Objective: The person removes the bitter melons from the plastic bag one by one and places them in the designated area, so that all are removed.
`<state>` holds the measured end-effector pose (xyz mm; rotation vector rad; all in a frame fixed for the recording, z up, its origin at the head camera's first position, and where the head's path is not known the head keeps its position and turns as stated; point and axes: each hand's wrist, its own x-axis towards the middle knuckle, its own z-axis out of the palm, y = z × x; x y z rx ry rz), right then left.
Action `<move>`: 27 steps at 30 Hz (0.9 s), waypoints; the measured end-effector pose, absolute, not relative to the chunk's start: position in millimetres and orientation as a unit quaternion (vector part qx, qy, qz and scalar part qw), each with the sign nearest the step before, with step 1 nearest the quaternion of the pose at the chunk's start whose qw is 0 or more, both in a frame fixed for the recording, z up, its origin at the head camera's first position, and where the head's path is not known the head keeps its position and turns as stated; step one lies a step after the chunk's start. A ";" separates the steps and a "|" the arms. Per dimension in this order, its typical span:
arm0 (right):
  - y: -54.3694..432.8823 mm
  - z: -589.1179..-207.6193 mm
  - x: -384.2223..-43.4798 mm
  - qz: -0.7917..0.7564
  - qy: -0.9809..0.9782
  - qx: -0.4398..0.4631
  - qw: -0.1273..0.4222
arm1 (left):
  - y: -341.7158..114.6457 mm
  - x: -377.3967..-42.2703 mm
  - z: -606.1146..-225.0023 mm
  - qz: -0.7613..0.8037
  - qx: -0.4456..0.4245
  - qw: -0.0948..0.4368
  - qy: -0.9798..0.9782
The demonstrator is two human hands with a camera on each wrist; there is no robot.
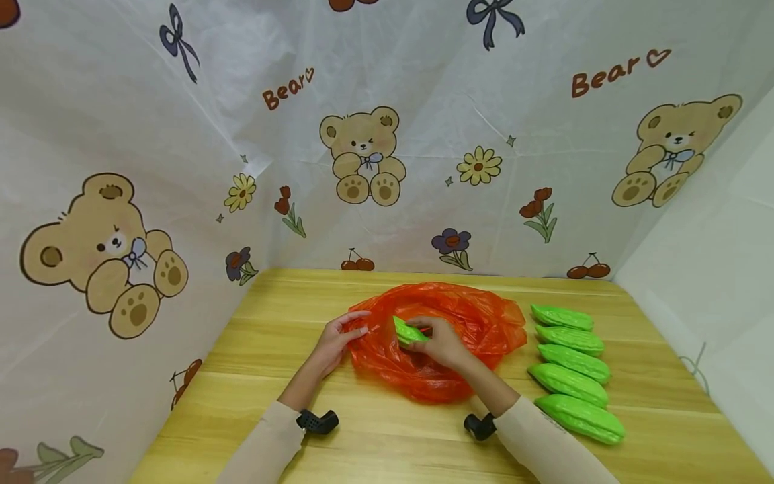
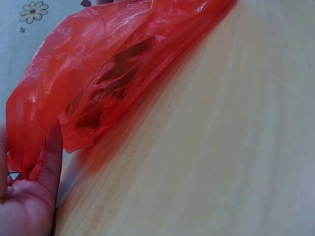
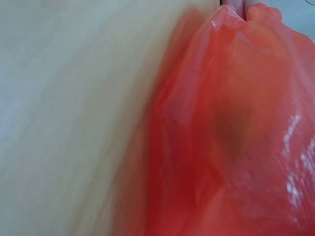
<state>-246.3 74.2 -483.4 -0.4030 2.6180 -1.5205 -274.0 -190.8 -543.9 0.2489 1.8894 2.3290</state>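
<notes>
A crumpled red plastic bag (image 1: 435,393) lies on the table with its mouth spread upward. My right hand (image 1: 443,343) reaches into that mouth and grips a bright green bitter melon (image 1: 408,331), whose left end sticks out past the fingers. At the bag's left edge, my left hand (image 1: 334,343) holds the rim. The left wrist view shows the red film (image 2: 74,69) running between thumb and finger (image 2: 51,162). In the right wrist view the bag's side (image 3: 236,187) covers the right hand and the melon.
Several more green bitter melons (image 1: 573,361) lie in a column to the right of the bag on the wooden table (image 1: 387,447). A white sheet with printed bears (image 1: 363,158) hangs behind and to the left. A thin cord (image 1: 695,366) is at the right edge.
</notes>
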 end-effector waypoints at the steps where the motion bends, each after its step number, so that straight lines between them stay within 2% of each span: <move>1: 75.4 -483.4 -246.1 -0.497 0.857 -0.133 0.041 | -190.6 -274.3 -543.7 0.772 0.082 0.066 0.627; 8: 84.6 -479.3 -242.8 -0.472 0.867 -0.158 0.015 | -191.1 -275.5 -544.2 0.769 0.082 0.066 0.630; 20: 106.9 -461.9 -228.4 -0.476 0.866 -0.149 0.024 | -190.4 -273.1 -542.6 0.768 0.088 0.069 0.631; 27: 121.6 -452.7 -220.4 -0.472 0.865 -0.171 0.009 | -191.5 -273.0 -542.3 0.763 0.090 0.067 0.637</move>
